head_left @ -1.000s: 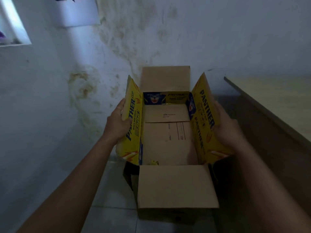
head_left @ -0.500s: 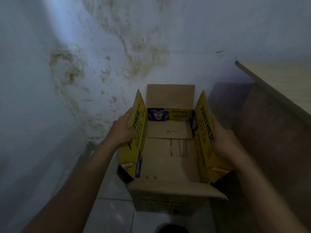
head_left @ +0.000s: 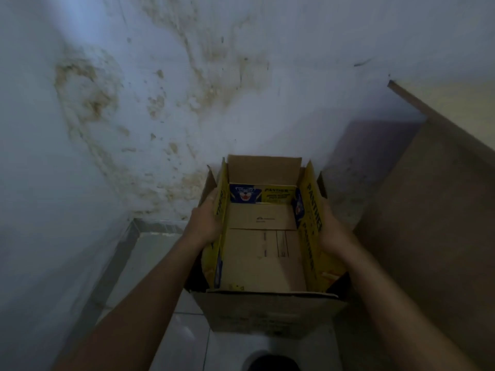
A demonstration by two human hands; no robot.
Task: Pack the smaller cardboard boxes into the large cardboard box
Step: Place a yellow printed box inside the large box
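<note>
Fingers [head_left: 214, 195] half-hidden behind box [head_left: 263, 309] flaps

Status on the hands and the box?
Left hand and right hand grip yellow box sides. Sits inside large cardboard box. Nothing blocking.

We see a dim, bluish picture, soft light entering from eleven o'clock, motion blur and edges bowed.
</note>
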